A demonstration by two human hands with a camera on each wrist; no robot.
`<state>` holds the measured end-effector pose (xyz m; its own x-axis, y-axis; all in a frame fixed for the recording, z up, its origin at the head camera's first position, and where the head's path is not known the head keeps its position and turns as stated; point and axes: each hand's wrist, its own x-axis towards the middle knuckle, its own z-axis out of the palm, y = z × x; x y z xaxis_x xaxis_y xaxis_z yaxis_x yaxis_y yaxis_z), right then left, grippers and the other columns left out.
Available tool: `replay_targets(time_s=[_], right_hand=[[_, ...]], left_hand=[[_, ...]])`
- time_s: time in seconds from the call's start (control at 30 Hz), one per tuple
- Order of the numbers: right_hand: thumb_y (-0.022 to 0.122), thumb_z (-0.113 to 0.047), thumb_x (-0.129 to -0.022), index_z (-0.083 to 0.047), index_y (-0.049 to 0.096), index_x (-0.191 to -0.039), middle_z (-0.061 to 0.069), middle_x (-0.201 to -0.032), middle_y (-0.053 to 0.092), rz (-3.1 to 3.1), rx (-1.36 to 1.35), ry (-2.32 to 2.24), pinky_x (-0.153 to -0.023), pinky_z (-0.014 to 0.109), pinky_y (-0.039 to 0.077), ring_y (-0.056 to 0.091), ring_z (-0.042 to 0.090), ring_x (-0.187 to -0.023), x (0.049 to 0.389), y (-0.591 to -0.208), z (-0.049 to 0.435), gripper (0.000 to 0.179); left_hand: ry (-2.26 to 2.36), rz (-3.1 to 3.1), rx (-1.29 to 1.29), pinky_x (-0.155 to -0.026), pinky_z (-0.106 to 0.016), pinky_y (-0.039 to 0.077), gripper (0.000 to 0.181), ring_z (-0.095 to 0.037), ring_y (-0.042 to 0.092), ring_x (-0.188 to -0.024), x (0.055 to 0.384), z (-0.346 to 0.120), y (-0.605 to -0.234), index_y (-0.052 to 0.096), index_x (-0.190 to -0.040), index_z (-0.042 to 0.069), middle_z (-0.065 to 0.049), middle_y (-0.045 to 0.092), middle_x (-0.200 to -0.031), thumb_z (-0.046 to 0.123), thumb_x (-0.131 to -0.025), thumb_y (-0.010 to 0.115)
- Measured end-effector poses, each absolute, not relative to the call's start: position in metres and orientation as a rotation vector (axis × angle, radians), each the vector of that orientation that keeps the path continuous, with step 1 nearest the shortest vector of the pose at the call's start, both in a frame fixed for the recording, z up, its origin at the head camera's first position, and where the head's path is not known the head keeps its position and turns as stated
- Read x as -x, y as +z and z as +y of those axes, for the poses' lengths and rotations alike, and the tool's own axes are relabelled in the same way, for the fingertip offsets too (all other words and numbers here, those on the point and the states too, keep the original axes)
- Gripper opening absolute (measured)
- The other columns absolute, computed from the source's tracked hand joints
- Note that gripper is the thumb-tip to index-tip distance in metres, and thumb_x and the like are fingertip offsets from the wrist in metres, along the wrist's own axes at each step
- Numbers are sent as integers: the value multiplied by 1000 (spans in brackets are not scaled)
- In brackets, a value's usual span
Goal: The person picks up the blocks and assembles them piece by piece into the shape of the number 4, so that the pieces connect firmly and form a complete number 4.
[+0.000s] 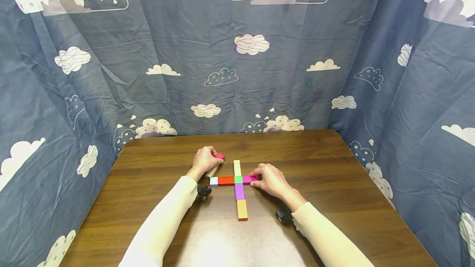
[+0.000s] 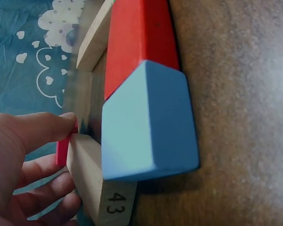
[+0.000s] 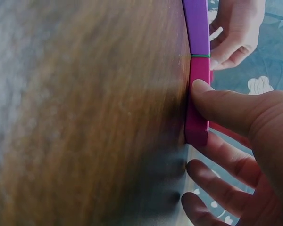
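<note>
In the head view, several coloured blocks lie in a cross on the table. Its centre is a green block (image 1: 238, 179), with a pale wooden block (image 1: 237, 168) behind it and a purple block (image 1: 239, 191) and an orange block (image 1: 242, 209) in front. To the left run a red block (image 1: 226, 181) and a light blue block (image 2: 151, 125). My right hand (image 1: 272, 180) pinches the magenta block (image 3: 198, 101) on the right arm. My left hand (image 1: 204, 160) pinches a pinkish-red block (image 1: 220, 156) at the far end of a slanted wooden block (image 2: 87, 162) marked 43.
A brown wooden table (image 1: 297, 151) carries the blocks. A dark blue curtain (image 1: 211, 48) with cloud prints hangs behind and along both sides. Black wrist devices (image 1: 283, 216) sit under both forearms.
</note>
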<state>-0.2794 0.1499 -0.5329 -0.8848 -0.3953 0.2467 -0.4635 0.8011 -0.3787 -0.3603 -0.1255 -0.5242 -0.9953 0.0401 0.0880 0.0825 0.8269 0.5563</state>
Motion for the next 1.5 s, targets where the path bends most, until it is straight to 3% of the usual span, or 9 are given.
replay_targets(time_s=[0.23,0.37,0.47,0.93,1.5], right_hand=[[89,-33,-77,-24,81,-100,-11,-89,67,-2835,-673,654,-72,39,50,60,14,-85,280,-532,150,26],[89,-33,-76,-25,81,-100,-12,-88,66,-2833,-666,642,-71,39,50,60,14,-84,280,-533,150,27],[89,-33,-76,-25,81,-100,-11,-88,66,-2830,-672,649,-70,38,49,59,14,-83,280,-535,150,27],[89,-33,-76,-25,81,-100,-11,-88,66,-2831,-677,648,-70,38,48,58,13,-82,279,-534,150,27],[89,-35,-76,-26,81,-100,-13,-87,65,-2836,-663,637,-72,38,49,59,14,-84,280,-536,150,26]], left_hand=[[-881,-2949,98,-70,-39,49,28,-23,62,-81,362,-126,-524,68,-87,16,-1,68,-86,40,-81,81],[-950,-2899,190,-80,-44,50,20,-27,65,-93,366,-128,-524,74,-105,15,-4,73,-100,30,-91,72],[-996,-2870,286,-85,-46,50,24,-29,66,-101,368,-131,-526,75,-115,15,-7,75,-107,20,-92,71],[-1046,-2887,304,-83,-41,48,14,-23,65,-101,371,-136,-533,81,-102,19,-2,77,-99,20,-90,74],[-1076,-2894,305,-78,-38,48,12,-21,65,-91,368,-135,-529,80,-101,18,0,77,-96,21,-90,75]])
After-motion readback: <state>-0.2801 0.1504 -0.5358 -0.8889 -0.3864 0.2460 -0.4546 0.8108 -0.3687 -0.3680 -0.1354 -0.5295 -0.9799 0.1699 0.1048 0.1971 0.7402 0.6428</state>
